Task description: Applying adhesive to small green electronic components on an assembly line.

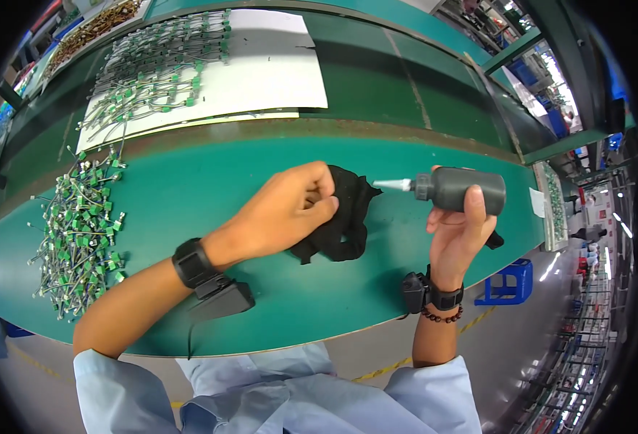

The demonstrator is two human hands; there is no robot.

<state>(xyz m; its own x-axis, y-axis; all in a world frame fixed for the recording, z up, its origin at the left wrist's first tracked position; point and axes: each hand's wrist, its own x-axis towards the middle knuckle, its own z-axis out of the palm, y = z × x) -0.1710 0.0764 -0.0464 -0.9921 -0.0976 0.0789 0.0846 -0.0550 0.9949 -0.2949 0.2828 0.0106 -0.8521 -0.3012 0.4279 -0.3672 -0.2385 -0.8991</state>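
The right hand (458,235) holds a dark bottle (471,191) above the desk (174,181), toward its right edge. Its thumb and fingers are wrapped around the body, and the bottle lies almost level, with its pale nozzle (393,185) pointing to the left. Below and beside the nozzle tip is a black cloth (353,199), crumpled, on the middle part of the desk, nearer to the far edge at its top. The left hand (282,210) is at the left side of this cloth; its fingers are curled and narrow, but I cannot tell if they pinch the cloth or something small. Near the left edge of the desk lies a loose pile of cables with green connectors (83,231).

For good handling, in my judgement, the right fingers should grip firmly but not squeeze, because a bottle tilted like this may leak. The nozzle tip should keep clear of the left fingers, and the left wrist should keep away from the pile.
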